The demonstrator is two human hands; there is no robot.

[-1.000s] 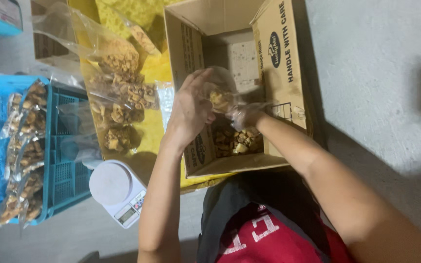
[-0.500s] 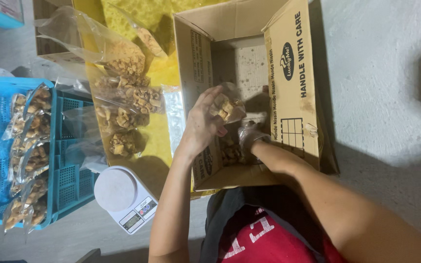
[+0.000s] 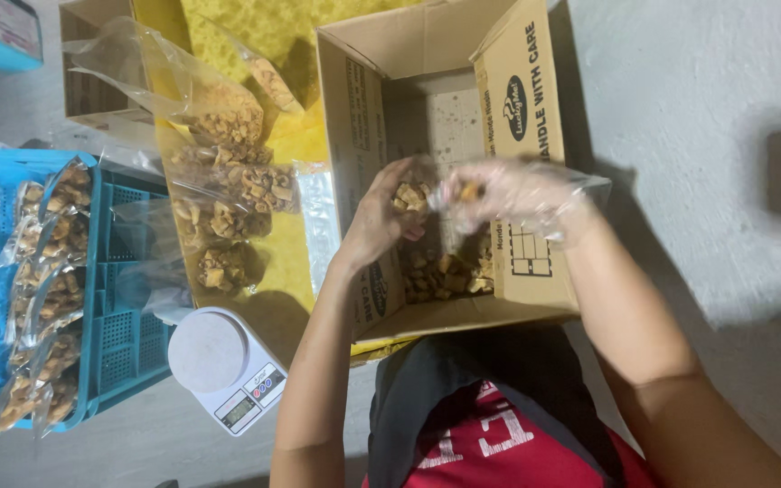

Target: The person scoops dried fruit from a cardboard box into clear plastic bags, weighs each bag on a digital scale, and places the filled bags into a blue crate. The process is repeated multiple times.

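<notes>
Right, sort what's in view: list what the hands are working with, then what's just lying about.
In use:
left hand
right hand
small bag of snacks
open cardboard box with loose snacks

Lying about:
kitchen scale
blue crate of filled bags
bags on yellow sheet

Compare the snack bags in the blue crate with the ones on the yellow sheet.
The small clear snack bags in the blue plastic crate lie in a tidy overlapping row; the clear snack bags on the yellow sheet lie in a looser group. The crate ones look slimmer. Both hold brown pieces.
</notes>
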